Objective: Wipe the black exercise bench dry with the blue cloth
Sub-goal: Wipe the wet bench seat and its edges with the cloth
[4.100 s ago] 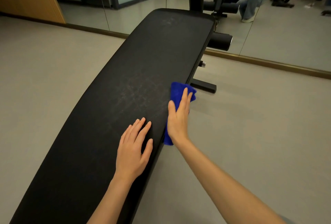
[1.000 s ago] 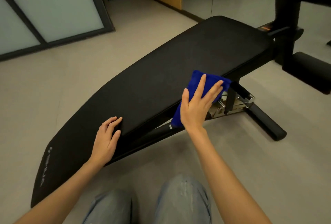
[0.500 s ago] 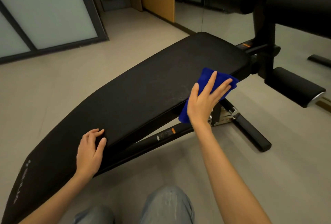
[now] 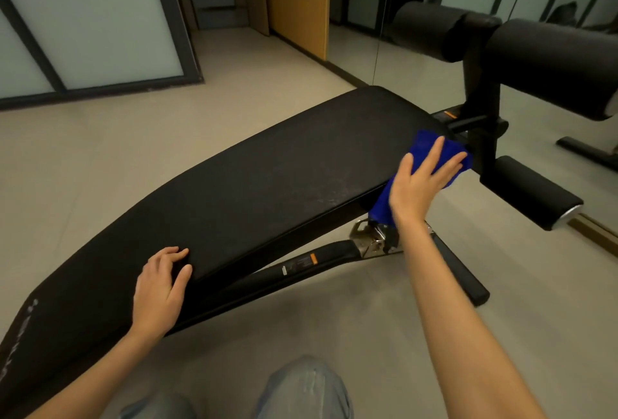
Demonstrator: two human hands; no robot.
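The black exercise bench slants from lower left up to the right, with faint dull streaks on its pad. My right hand presses the blue cloth flat against the pad's near side edge, close to its raised right end; part of the cloth hangs below my palm. My left hand rests on the near edge of the pad lower down, fingers curled over the top, holding nothing.
Black foam rollers on a post stand just right of the cloth. A lower roller juts out beneath them. The bench's frame bar and foot lie on the floor under my right arm. My knees are at the bottom. A mirror wall is behind.
My right hand has slid the cloth along the pad's side edge toward the raised right end. My left hand stays on the lower edge. The view has shifted round to the bench's side.
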